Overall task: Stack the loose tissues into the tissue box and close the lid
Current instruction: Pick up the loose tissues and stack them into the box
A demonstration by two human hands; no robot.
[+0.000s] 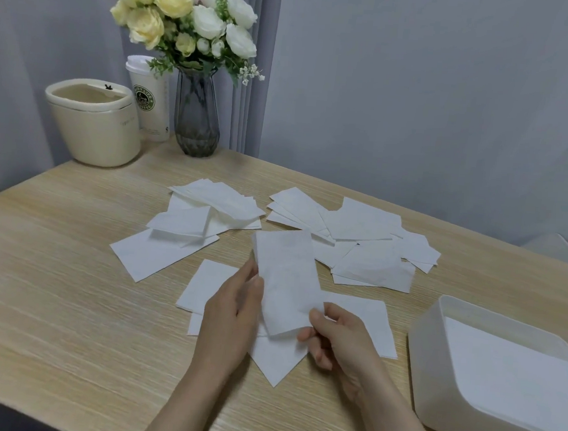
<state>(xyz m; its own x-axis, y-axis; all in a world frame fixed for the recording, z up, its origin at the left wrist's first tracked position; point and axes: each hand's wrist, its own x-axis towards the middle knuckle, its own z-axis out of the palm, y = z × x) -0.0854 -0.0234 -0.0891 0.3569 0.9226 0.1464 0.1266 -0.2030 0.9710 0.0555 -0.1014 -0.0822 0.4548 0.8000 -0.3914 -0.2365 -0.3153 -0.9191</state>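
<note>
one folded tissue [284, 283] in both hands' grip, left hand [234, 310] and right hand [330, 338] pinching its edges

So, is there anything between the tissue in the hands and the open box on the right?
Nothing visible. Both hands hold the tissue above the table; toward the box lie only flat tissues and bare wood. The box is open, with tissues inside.
</note>
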